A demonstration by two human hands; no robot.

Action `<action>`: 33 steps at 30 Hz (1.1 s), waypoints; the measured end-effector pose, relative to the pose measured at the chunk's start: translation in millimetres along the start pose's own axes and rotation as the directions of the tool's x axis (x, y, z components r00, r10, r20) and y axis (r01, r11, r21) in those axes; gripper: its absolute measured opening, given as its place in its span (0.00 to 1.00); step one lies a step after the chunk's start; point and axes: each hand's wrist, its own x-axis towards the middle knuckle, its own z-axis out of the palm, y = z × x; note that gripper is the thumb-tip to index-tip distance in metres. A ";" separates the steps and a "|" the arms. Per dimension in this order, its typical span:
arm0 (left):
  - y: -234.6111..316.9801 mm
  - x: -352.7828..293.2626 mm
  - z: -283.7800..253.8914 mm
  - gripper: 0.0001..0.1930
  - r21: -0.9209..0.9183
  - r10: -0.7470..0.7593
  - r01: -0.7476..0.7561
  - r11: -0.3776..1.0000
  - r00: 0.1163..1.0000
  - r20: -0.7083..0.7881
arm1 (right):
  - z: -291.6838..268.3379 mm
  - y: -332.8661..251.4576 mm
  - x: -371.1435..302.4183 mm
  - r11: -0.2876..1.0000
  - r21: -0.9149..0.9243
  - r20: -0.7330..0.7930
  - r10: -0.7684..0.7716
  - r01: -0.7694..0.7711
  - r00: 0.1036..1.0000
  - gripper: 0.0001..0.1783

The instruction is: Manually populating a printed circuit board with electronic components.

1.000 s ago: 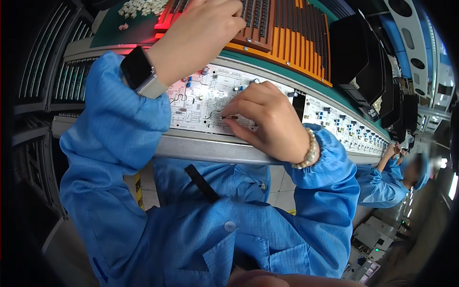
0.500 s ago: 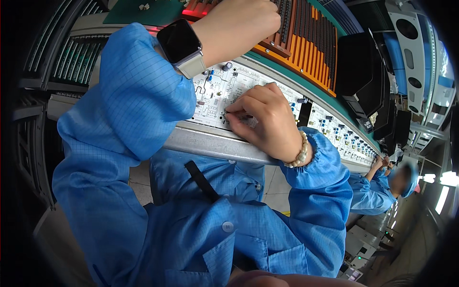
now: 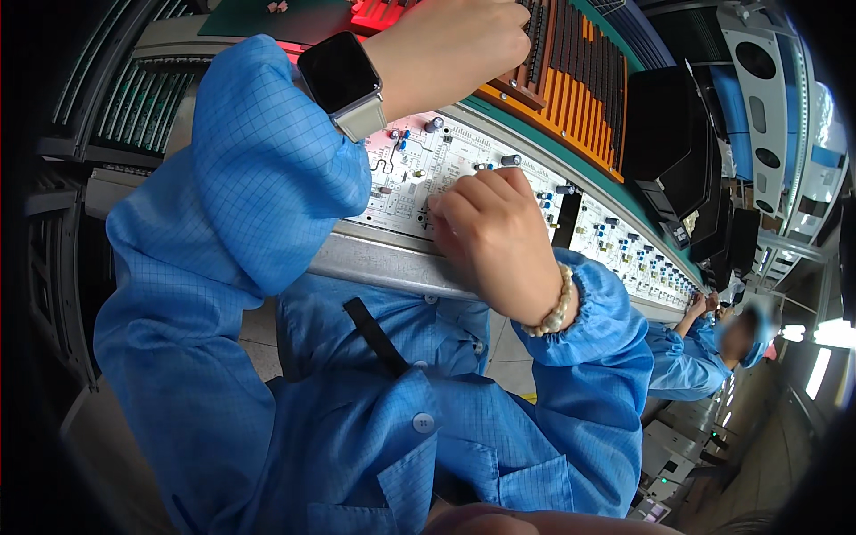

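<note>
My left hand, wearing a dark-faced watch, reaches over the near edge of a brown and orange rack filled with dark parts in narrow channels. Its fingers are curled in; their tips and anything between them are hidden. Below, my right hand, with a beaded bracelet at the wrist, is bent over a white circuit board. The fingers fold downward close to the board's near part, and what they grip, if anything, is hidden beneath the knuckles. Dark cylindrical capacitors and small blue parts stand on the board.
A metal rail edges the line in front of me. More populated boards continue to the right. Black bins stand beyond the rack; a red-lit tray lies at the far left. A co-worker in blue works farther along.
My right hand has turned, so its back now faces up and its thumb and fingertips are less visible. My left hand has shifted slightly right over the rack.
</note>
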 end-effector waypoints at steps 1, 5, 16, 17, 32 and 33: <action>1.2 0.1 -4.0 0.05 0.048 0.006 -0.006 0.999 1.000 -0.002 | -1.4 -1.5 -3.2 1.000 -0.019 0.017 -0.024 0.024 1.000 0.08; 3.4 -0.2 -6.2 0.06 0.095 0.012 -0.010 0.995 1.000 -0.015 | -4.4 -9.3 -19.4 0.996 -0.060 0.037 -0.069 0.071 0.997 0.19; 17.0 -16.0 -19.6 0.04 -0.080 -0.015 0.016 0.997 1.000 0.014 | -63.9 78.3 -32.5 0.957 -0.237 -0.292 0.095 -0.168 0.952 0.16; 21.8 -18.6 -25.6 0.04 -0.082 -0.006 0.007 0.997 1.000 0.013 | -78.3 97.7 -36.4 0.917 -0.306 -0.283 0.167 -0.254 0.944 0.13; 33.2 -60.0 -48.6 0.05 -0.420 -0.020 0.209 0.883 0.911 0.411 | -61.8 188.6 -55.1 0.789 -0.579 -0.043 0.222 -0.205 0.974 0.07; 32.4 -60.7 -47.0 0.05 -0.431 0.003 0.183 0.884 0.917 0.398 | -62.0 188.7 -55.3 0.782 -0.589 -0.039 0.222 -0.202 0.974 0.06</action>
